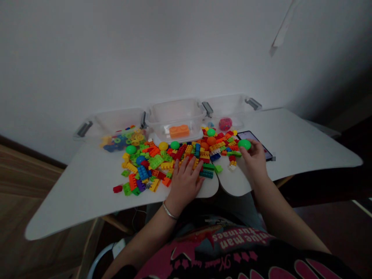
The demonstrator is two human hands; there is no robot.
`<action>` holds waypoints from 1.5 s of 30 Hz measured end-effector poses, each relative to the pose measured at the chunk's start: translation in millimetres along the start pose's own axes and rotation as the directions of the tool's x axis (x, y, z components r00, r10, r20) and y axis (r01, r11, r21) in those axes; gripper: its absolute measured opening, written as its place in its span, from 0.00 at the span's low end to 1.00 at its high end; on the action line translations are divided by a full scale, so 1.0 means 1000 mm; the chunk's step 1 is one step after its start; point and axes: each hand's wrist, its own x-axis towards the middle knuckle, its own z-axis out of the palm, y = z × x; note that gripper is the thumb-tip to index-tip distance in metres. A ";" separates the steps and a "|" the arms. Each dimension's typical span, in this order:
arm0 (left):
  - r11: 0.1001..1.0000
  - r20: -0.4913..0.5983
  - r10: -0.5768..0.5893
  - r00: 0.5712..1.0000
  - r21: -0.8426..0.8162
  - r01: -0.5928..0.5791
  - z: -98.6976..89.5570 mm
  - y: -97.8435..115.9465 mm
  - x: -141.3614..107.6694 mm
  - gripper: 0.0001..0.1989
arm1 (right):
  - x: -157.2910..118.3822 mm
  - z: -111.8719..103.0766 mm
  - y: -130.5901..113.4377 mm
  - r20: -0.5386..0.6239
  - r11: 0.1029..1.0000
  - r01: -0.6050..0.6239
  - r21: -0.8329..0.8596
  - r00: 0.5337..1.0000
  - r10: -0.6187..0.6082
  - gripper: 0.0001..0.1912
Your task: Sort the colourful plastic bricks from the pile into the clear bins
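Observation:
My right hand (254, 157) holds a green ball (244, 145) between thumb and fingers, over the left edge of a phone (251, 136). My left hand (186, 180) rests palm down with its fingers spread on the front of a pile of colourful building blocks (157, 161); a bracelet circles that wrist. Around its fingertips lie red, yellow and green blocks. Among the blocks sit other balls: green (174, 145), yellow (163, 146), blue (141, 159) and orange (211, 142). What lies under my left palm is hidden.
Three clear bins stand along the wall. The left bin (116, 118) holds mixed coloured pieces, the middle bin (176, 112) an orange block (179, 131), and the right bin (228, 104) a pink ball (225, 124). Two white tabletops (78, 186) meet with a gap near my body.

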 end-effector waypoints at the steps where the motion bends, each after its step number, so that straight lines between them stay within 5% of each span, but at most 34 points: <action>1: 1.000 -0.013 -0.015 1.000 0.012 0.015 -0.001 0.001 -0.001 0.25 | 0.005 0.000 -0.001 -0.021 0.999 -0.006 0.049 1.000 0.007 0.24; 10: 0.998 -0.013 -0.058 0.998 -0.002 0.058 0.002 0.002 -0.003 0.23 | 0.101 -0.003 -0.042 -0.076 0.991 0.131 -0.039 0.988 -0.134 0.21; 14: 0.996 0.002 -0.081 0.997 -0.036 0.081 0.003 0.000 -0.002 0.24 | 0.148 0.014 -0.059 -0.051 0.944 0.296 -0.146 0.951 -0.306 0.22; 18: 0.994 0.011 -0.091 0.996 -0.052 0.092 0.001 -0.001 -0.002 0.23 | 0.173 0.033 -0.062 -0.051 0.924 0.243 -0.294 0.962 -0.270 0.22; 22: 0.993 0.012 -0.098 0.995 -0.061 0.098 0.000 -0.001 -0.002 0.23 | 0.173 0.047 -0.057 0.131 0.846 0.167 -0.507 0.985 -0.115 0.22; 26: 0.993 0.012 -0.098 0.995 -0.067 0.099 0.000 -0.001 -0.002 0.23 | 0.170 0.056 -0.052 0.323 0.718 0.152 -0.679 0.940 0.107 0.22; 30: 0.993 0.008 -0.096 0.995 -0.071 0.097 -0.001 0.000 -0.002 0.23 | 0.172 0.059 -0.050 0.349 0.601 0.171 -0.781 0.917 0.193 0.23; 35: 0.994 0.003 -0.090 0.996 -0.063 0.090 0.000 0.000 -0.003 0.23 | 0.172 0.059 -0.046 0.356 0.561 0.188 -0.806 0.911 0.207 0.23; 38: 0.994 -0.001 -0.091 0.996 -0.065 0.090 0.001 0.000 -0.003 0.23 | 0.168 0.058 -0.047 0.365 0.623 0.208 -0.754 0.921 0.134 0.20; 41: 0.993 0.007 -0.096 0.995 -0.072 0.096 0.000 0.000 -0.002 0.23 | 0.158 0.054 -0.054 0.355 0.735 0.293 -0.612 0.932 -0.076 0.17; 45: 0.992 0.016 -0.101 0.995 -0.074 0.102 -0.001 0.000 -0.002 0.23 | 0.129 0.048 -0.066 0.348 0.734 0.429 -0.527 0.896 -0.274 0.15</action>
